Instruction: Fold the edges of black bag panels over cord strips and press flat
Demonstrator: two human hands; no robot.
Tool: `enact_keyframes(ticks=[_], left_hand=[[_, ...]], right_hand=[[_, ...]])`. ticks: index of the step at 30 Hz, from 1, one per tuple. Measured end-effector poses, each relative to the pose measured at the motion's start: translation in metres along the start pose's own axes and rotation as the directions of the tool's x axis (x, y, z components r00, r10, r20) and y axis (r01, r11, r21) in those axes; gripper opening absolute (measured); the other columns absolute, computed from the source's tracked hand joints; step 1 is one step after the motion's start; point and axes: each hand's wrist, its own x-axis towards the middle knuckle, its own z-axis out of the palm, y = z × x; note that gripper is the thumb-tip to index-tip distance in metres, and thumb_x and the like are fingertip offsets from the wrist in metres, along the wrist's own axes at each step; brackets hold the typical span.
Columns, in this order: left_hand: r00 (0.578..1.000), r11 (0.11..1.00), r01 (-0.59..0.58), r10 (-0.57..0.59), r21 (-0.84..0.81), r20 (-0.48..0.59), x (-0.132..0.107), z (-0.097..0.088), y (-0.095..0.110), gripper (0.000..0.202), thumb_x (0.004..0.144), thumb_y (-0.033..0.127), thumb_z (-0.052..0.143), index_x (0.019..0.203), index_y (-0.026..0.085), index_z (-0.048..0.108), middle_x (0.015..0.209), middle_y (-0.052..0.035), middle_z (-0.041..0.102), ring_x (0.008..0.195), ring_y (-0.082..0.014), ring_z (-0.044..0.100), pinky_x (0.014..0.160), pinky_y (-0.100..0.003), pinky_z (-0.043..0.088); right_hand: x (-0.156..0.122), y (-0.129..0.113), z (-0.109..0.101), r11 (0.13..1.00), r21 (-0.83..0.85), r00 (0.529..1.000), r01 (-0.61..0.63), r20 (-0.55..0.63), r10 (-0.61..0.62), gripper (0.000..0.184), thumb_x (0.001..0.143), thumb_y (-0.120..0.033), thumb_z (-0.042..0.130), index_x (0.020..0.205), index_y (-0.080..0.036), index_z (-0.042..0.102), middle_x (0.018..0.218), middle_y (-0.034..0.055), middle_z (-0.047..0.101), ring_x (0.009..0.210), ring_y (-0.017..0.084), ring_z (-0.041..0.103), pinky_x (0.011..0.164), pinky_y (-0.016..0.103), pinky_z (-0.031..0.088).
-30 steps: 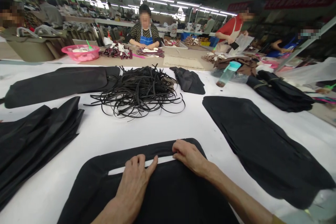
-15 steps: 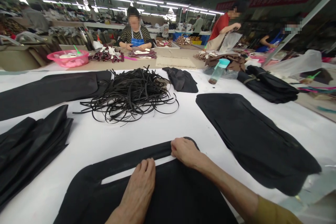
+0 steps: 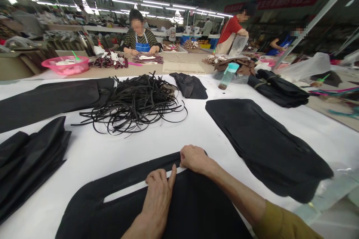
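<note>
A black fabric panel with rounded corners lies in front of me. A long narrow white band runs near its far edge; I cannot tell whether it is a slot showing the table or a strip. My left hand rests palm down on the panel, fingertips over the band, with the index finger stretched apart from the others. At the band's right end, my right hand is closed on the panel near its far right corner. Its fingertips and what lies right under them are hidden.
Tangled black strips lie beyond the panel. Black pieces are stacked at the right and left. A bottle with a turquoise lid stands farther back. A pink basket and co-workers are across the table.
My left hand has shifted slightly right along the band, and its index finger has spread away from the other fingers. My right hand stays at the band's right end. The view has turned slightly right.
</note>
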Motion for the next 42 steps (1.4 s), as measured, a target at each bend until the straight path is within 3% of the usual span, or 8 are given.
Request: enact_keyframes(ticks=[8, 14, 23, 27, 31, 35, 39, 42], left_hand=[[0.997, 0.999, 0.005, -0.001, 0.046, -0.079, 0.004, -0.005, 0.002, 0.077, 0.077, -0.002, 0.035, 0.14, 0.037, 0.012, 0.071, -0.0051, 0.06, 0.059, -0.0238, 0.058, 0.053, -0.036, 0.042], [0.999, 0.996, -0.005, 0.001, -0.088, -0.045, 0.003, -0.002, -0.003, 0.069, 0.079, 0.0, 0.038, 0.137, 0.037, 0.029, 0.075, -0.0058, 0.057, 0.064, -0.0234, 0.056, 0.056, -0.036, 0.04], [0.989, 0.964, -0.083, 0.048, -0.254, -0.138, -0.012, 0.003, -0.025, 0.052, 0.08, 0.004, 0.043, 0.13, 0.018, 0.043, 0.086, -0.0063, 0.054, 0.076, -0.0194, 0.053, 0.063, -0.031, 0.043], [0.995, 0.963, -0.075, 0.055, -0.259, -0.082, -0.011, 0.004, -0.02, 0.059, 0.079, 0.006, 0.044, 0.135, 0.023, 0.036, 0.087, -0.007, 0.055, 0.076, -0.0208, 0.054, 0.063, -0.033, 0.042], [0.999, 0.963, -0.045, 0.049, -0.264, 0.008, -0.001, -0.006, -0.016, 0.069, 0.079, 0.003, 0.042, 0.138, 0.035, 0.027, 0.083, -0.0061, 0.055, 0.072, -0.0217, 0.056, 0.059, -0.032, 0.041], [0.989, 0.962, -0.059, 0.093, -0.266, 0.117, 0.009, -0.021, -0.018, 0.07, 0.079, 0.007, 0.047, 0.138, 0.038, 0.024, 0.073, -0.0044, 0.053, 0.063, -0.0217, 0.055, 0.053, -0.029, 0.039], [0.991, 0.96, -0.055, 0.086, -0.276, 0.099, 0.011, -0.024, -0.018, 0.07, 0.08, 0.007, 0.046, 0.138, 0.04, 0.023, 0.071, -0.0036, 0.051, 0.063, -0.0213, 0.054, 0.052, -0.028, 0.039], [0.993, 0.965, -0.038, 0.065, -0.259, 0.095, 0.009, -0.019, -0.016, 0.068, 0.083, 0.008, 0.042, 0.138, 0.041, 0.022, 0.074, -0.0053, 0.053, 0.063, -0.0218, 0.054, 0.054, -0.03, 0.039]], right_hand=[[0.006, 0.008, 0.009, 0.999, 0.046, 0.998, 0.017, -0.055, -0.015, 0.013, 0.069, -0.017, 0.061, 0.08, -0.018, 0.069, 0.087, 0.0093, 0.069, 0.083, 0.023, 0.064, 0.067, 0.027, 0.045], [0.007, 0.014, 0.011, 0.996, 0.071, 0.997, 0.045, -0.06, -0.041, 0.013, 0.066, -0.019, 0.064, 0.078, -0.019, 0.07, 0.082, 0.0072, 0.069, 0.079, 0.022, 0.063, 0.062, 0.026, 0.043], [0.006, 0.015, 0.018, 0.997, 0.069, 0.993, 0.033, -0.118, -0.025, 0.015, 0.067, -0.022, 0.067, 0.082, -0.018, 0.067, 0.085, 0.0072, 0.068, 0.082, 0.023, 0.062, 0.064, 0.027, 0.041], [0.014, 0.028, 0.023, 0.997, 0.071, 0.99, 0.018, -0.141, -0.008, 0.028, 0.065, -0.033, 0.072, 0.088, -0.018, 0.064, 0.087, 0.0079, 0.067, 0.081, 0.024, 0.062, 0.061, 0.028, 0.039], [0.02, 0.041, 0.024, 0.995, 0.091, 0.994, 0.035, -0.107, -0.025, 0.02, 0.062, -0.031, 0.073, 0.076, -0.021, 0.064, 0.077, 0.002, 0.066, 0.075, 0.02, 0.061, 0.054, 0.024, 0.035], [0.014, 0.041, 0.018, 0.997, 0.079, 0.989, 0.025, -0.147, -0.013, 0.008, 0.067, -0.021, 0.067, 0.074, -0.02, 0.063, 0.076, 0.0029, 0.066, 0.075, 0.02, 0.06, 0.055, 0.025, 0.032], [0.003, 0.035, 0.015, 0.996, 0.08, 0.973, 0.043, -0.231, -0.024, 0.006, 0.076, -0.021, 0.058, 0.08, -0.022, 0.063, 0.082, 0.0015, 0.065, 0.08, 0.017, 0.059, 0.062, 0.026, 0.032], [0.002, 0.031, 0.02, 0.994, 0.093, 0.978, 0.059, -0.207, -0.038, 0.003, 0.073, -0.026, 0.063, 0.075, -0.024, 0.064, 0.076, -0.0018, 0.065, 0.076, 0.015, 0.059, 0.06, 0.023, 0.033]])
